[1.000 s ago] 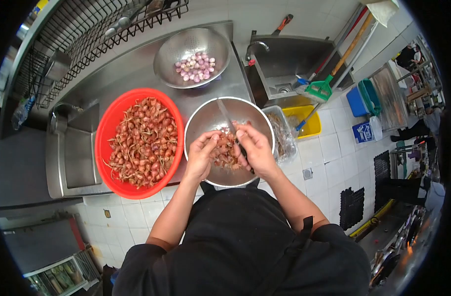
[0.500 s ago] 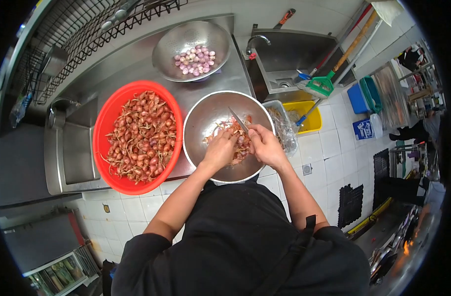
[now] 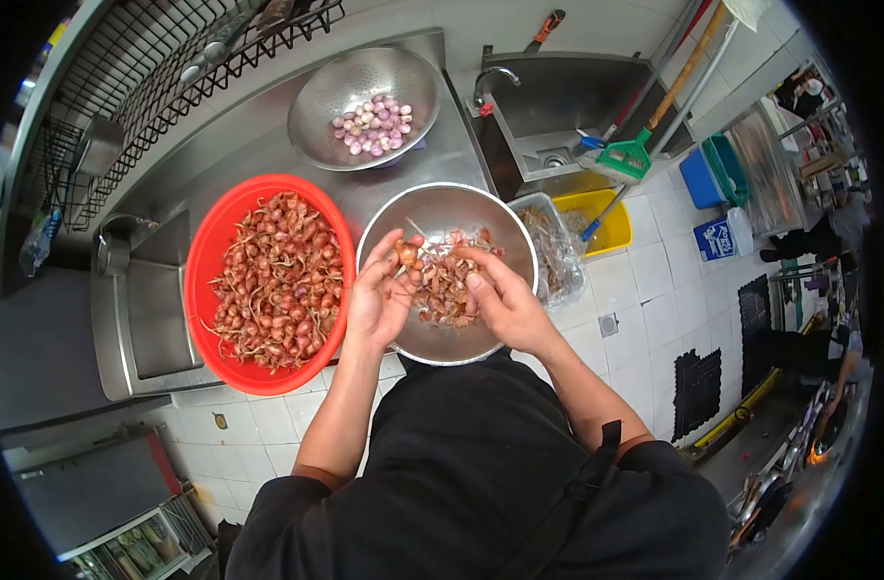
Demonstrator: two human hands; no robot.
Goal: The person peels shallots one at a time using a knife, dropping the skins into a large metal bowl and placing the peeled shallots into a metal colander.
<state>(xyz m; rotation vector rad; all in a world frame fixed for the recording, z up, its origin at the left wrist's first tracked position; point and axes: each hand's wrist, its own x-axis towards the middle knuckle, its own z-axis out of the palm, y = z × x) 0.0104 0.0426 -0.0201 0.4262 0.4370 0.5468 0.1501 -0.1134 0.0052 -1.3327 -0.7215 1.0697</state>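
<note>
My left hand is turned palm up at the left of a large steel bowl, its fingertips closed round a reddish-brown shallot. My right hand is over the right side of the same bowl, thumb and fingers curled round a small knife; its blade is hard to make out among the peelings. Dry shallot skins lie in the bowl below both hands. To the left is a red tub heaped with unpeeled shallots. Behind, peeled pink shallots rest in a steel colander.
A steel counter with a sink at its left carries the containers. Right of the bowl are a clear plastic bin and a yellow bin. A green broom leans by the second sink.
My left hand has moved left and turned palm up, now showing a shallot in its fingers. My right hand has shifted slightly down and left. The view has tilted a little.
</note>
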